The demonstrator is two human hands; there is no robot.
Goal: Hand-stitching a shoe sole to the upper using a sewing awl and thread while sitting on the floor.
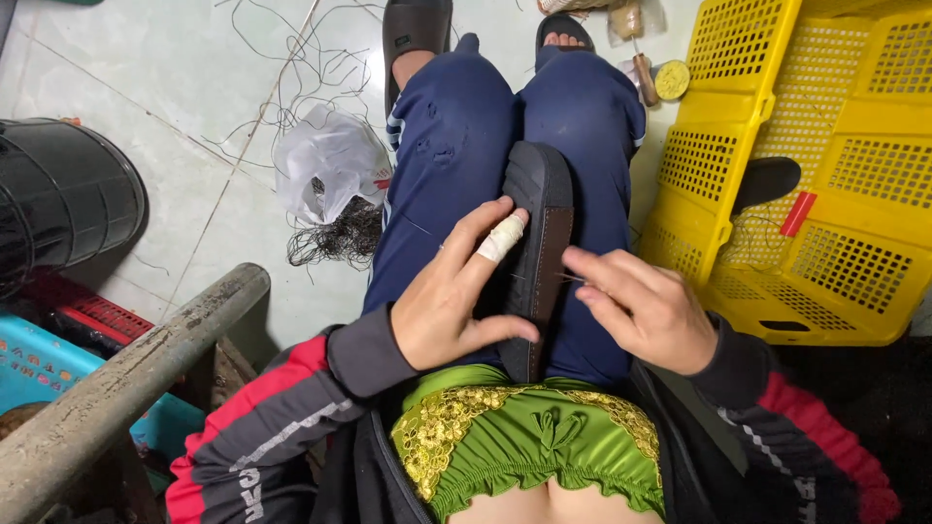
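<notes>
A dark shoe sole (537,228) stands on edge between my knees, over dark blue trousers. My left hand (456,296) grips its left side, thumb under the near end; the index finger wears a white bandage wrap. My right hand (646,306) is at the sole's right edge, fingertips pinched on a thin needle or thread that I cannot make out clearly. A fine thread runs across my left thigh toward the sole.
A yellow perforated plastic crate (825,165) stands on the right with a dark sole inside. A white plastic bag (330,165) and tangled dark thread lie on the tiled floor at left. A black bucket (58,194) and a grey pipe (126,374) are near left.
</notes>
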